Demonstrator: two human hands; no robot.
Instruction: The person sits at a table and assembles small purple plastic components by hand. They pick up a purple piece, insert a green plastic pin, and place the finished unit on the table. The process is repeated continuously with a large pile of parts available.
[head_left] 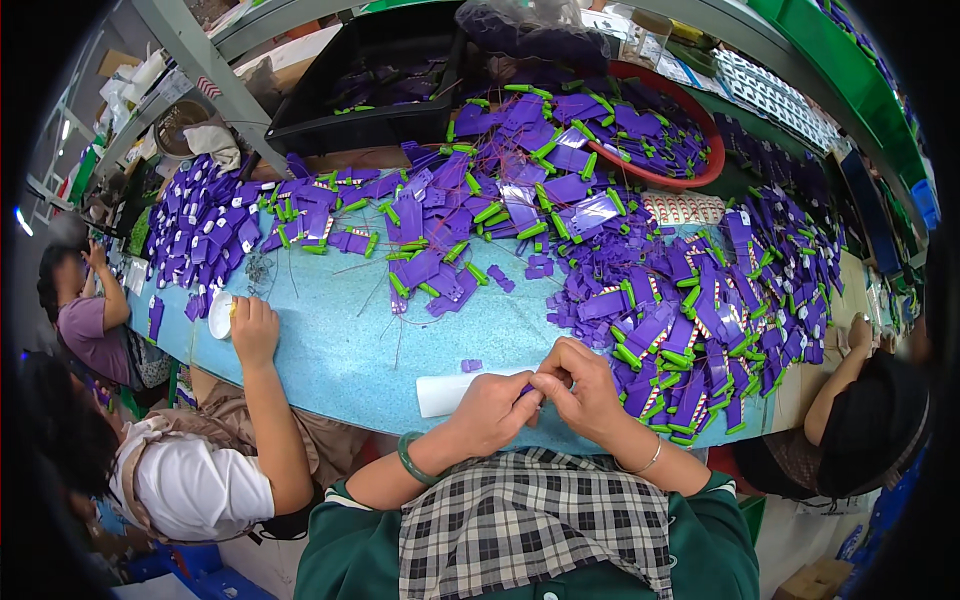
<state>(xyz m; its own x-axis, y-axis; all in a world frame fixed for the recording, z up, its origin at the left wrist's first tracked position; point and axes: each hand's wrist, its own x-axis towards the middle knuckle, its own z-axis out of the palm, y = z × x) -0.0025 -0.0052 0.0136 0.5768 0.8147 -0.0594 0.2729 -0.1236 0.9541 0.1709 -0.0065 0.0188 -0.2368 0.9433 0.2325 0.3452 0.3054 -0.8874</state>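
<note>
My left hand and my right hand meet at the table's near edge, fingers closed. Pinched between them is a small purple plastic piece, mostly hidden by my fingers. Beside my left hand lies a white rectangular sheet or block, and a loose purple part sits just beyond it. Past my right hand spreads a big heap of flat purple plastic parts with green ends, some with striped strips. Thin reddish wires trail from several parts farther back.
On the blue tabletop, more purple parts are piled at left. A black bin and a red basin stand at the back. Co-workers sit on both sides; the left one's hand is near a white cup.
</note>
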